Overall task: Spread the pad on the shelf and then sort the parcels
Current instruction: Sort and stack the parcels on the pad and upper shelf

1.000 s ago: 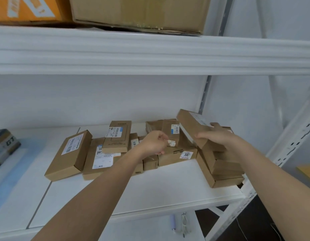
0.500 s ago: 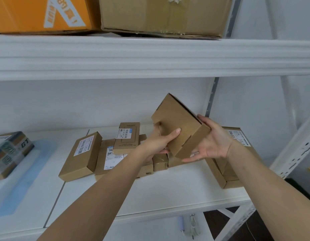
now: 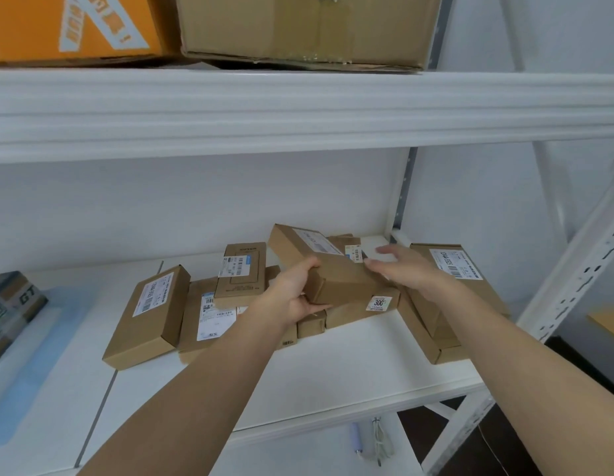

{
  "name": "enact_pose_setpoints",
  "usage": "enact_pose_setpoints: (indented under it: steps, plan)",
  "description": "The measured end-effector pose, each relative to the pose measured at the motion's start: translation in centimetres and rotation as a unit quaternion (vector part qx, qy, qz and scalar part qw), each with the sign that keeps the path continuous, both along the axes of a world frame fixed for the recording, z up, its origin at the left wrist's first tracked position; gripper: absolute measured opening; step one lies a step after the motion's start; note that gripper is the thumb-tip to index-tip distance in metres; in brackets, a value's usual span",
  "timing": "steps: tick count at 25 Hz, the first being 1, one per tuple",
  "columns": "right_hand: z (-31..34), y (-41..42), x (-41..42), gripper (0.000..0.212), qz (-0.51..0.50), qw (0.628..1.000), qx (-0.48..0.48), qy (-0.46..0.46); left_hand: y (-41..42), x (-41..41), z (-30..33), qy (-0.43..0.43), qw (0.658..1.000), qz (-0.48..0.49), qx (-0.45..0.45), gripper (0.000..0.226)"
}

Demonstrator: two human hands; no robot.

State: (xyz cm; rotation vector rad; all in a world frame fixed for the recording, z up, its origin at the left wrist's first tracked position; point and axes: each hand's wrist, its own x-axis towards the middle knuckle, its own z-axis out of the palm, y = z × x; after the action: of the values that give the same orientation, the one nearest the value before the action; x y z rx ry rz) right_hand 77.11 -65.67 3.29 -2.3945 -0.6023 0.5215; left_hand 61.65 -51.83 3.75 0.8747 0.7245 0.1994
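Sorting is in hand: the left hand [image 3: 292,297] grips a brown parcel [image 3: 328,269] above the shelf [image 3: 350,365] pile; the right hand [image 3: 398,269] hovers with fingers released. Next, it needs placing.

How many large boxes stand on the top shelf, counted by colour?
Orange printed cardboard box: 1
Plain brown taped cardboard box: 1
Total: 2
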Motion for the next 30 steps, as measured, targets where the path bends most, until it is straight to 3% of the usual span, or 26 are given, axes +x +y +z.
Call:
enact_pose_setpoints:
  steps: [1,2,4,10,12,14,16,20,22,26,30]
  plan:
    - [-0.8,-0.7,1.1,0.082,-0.057,0.992,-0.08,-0.073,0.4,-0.4,-0.2,0.011,1.0,0.014,-0.003,0.029]
    - [-1.8,-1.6,2.2,0.098,-0.113,0.981,-0.129,-0.089,0.9,-0.7,-0.5,0.023,1.0,0.02,-0.003,0.033]
    - [-3.0,-3.5,3.0,0.119,-0.193,0.966,-0.167,-0.045,1.4,-1.2,-0.6,0.045,0.999,0.026,0.0,0.036]
    - [-3.7,-4.7,4.5,0.123,-0.216,0.941,-0.259,0.004,2.0,-1.4,-0.8,0.068,0.997,0.032,0.005,0.045]
    - [-2.4,-4.6,4.8,0.12,-0.187,0.966,-0.176,0.039,2.0,-1.2,-0.8,0.069,0.997,0.029,0.008,0.043]
    - [-0.4,-3.9,3.9,0.088,-0.162,0.978,-0.003,0.132,2.0,-0.8,-0.9,0.069,0.997,0.029,0.016,0.04]
    - [1.5,-3.0,2.7,0.06,-0.14,0.95,0.103,0.259,1.9,-0.5,-0.7,0.064,0.997,0.024,0.022,0.033]
    - [3.2,-1.4,0.9,0.055,-0.073,0.882,0.229,0.404,1.7,-0.2,-0.2,0.056,0.998,0.021,0.03,0.026]
    - [3.1,-0.5,0.2,0.051,-0.042,0.881,0.226,0.414,1.9,-0.5,0.1,0.047,0.998,0.027,0.032,0.024]
    - [2.4,1.8,-0.5,0.066,0.042,0.876,0.201,0.437,2.5,-1.9,0.0,0.025,0.998,0.056,0.033,0.015]
    - [2.5,5.0,-2.6,0.06,0.144,0.925,0.119,0.33,3.2,-5.0,-0.3,0.014,0.994,0.101,0.04,0.014]
